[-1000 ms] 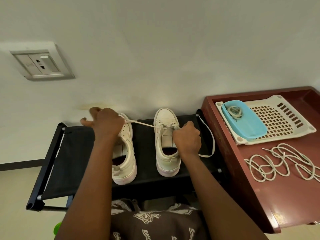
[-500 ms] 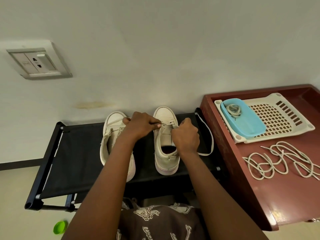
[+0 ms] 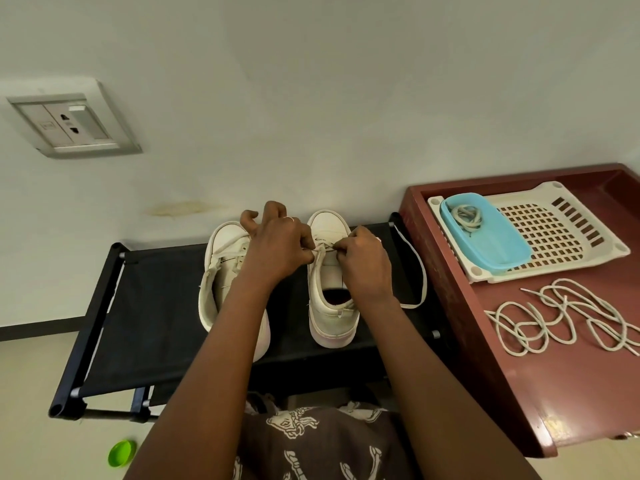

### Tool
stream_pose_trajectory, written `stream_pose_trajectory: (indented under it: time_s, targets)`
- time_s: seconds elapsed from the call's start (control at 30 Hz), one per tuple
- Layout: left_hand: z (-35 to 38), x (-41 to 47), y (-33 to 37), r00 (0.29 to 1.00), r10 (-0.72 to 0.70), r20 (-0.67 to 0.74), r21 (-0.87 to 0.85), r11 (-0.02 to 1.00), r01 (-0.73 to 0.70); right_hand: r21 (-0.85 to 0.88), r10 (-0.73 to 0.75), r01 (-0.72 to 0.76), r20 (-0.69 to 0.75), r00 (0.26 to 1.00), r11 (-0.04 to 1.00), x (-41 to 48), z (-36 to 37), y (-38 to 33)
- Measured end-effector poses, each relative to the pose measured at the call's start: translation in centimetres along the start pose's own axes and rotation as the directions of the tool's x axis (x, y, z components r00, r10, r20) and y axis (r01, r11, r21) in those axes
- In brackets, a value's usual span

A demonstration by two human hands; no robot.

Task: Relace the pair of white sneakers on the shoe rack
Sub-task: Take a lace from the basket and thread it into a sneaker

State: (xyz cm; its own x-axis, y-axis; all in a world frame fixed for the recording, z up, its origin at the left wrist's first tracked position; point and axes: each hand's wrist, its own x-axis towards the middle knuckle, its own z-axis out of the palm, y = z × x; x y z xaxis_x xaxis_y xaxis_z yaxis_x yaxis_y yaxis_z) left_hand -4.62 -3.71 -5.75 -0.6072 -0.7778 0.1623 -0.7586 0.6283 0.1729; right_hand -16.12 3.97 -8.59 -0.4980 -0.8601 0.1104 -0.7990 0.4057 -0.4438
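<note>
Pale wall [image 3: 346, 98] behind, with a socket [image 3: 72, 126] high to the left of the fingers. Below it, black fabric shoe rack [image 3: 156, 306] carrying two white sneakers, toes to the wall. Right sneaker [image 3: 329, 271] directly beneath both sets of fingers. Left hand [image 3: 277, 247] reaching across, thumb and forefinger pinching the lace [image 3: 415, 271] at the front eyelets, other fingers lifted and curled. Right hand [image 3: 363, 265] pinching the same lace just beside, fingertips almost touching. Slack lace looping out to the right of the right fingers. Left sneaker [image 3: 225, 251] just left of the left fingers, partly under the forearm. Well right of the fingers, red-brown table [image 3: 554, 393] with spare laces [image 3: 561, 320].
</note>
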Motion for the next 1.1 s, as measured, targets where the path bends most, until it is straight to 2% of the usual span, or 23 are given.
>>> stream_pose_trajectory:
  time_s: [0.1, 0.17, 0.3, 0.43, 0.5, 0.7, 0.83, 1.03, 1.1]
  targets:
    - [0.1, -0.3, -0.1, 0.997, 0.049, -0.064, 0.043, 0.998, -0.046, 0.006, 0.032, -0.032, -0.028, 0.999, 0.999, -0.1, 0.0, 0.0]
    - [0.1, -0.2, -0.1, 0.999, 0.045, 0.001, 0.040, 0.998, -0.045, 0.015, 0.060, -0.060, -0.041, 0.997, 0.998, 0.0, -0.1, 0.0]
    - [-0.4, 0.4, -0.3, 0.968, -0.013, 0.249, -0.058, 0.998, 0.028, 0.097, 0.135, -0.133, -0.013, 0.991, 0.986, -0.1, -0.2, 0.0]
    - [-0.6, 0.4, 0.0, 0.965, -0.095, 0.244, -0.165, 0.977, 0.138, 0.164, 0.222, -0.222, 0.016, 0.975, 0.961, -0.1, -0.4, -0.2]
    - [-0.4, 0.5, 0.2, 0.955, -0.128, 0.266, -0.133, 0.977, 0.168, 0.151, 0.228, -0.231, 0.038, 0.973, 0.961, -0.2, -0.5, -0.4]
    - [-0.1, 0.7, -0.1, 0.919, -0.127, 0.373, -0.215, 0.952, 0.219, 0.164, 0.254, -0.259, 0.049, 0.966, 0.952, -0.3, -0.8, -0.4]
    - [-0.5, 0.6, -0.1, 0.928, -0.153, 0.341, -0.300, 0.918, 0.261, 0.073, 0.262, -0.264, 0.033, 0.964, 0.962, -0.3, -0.8, -0.8]
    - [-0.3, 0.7, 0.4, 0.917, -0.291, 0.272, -0.277, 0.889, 0.365, -0.037, 0.229, -0.228, 0.018, 0.973, 0.973, -0.5, -0.8, -1.2]
    - [-0.3, 0.7, 0.5, 0.923, -0.308, 0.229, -0.235, 0.903, 0.360, -0.061, 0.222, -0.220, 0.019, 0.975, 0.974, -0.5, -0.8, -1.2]
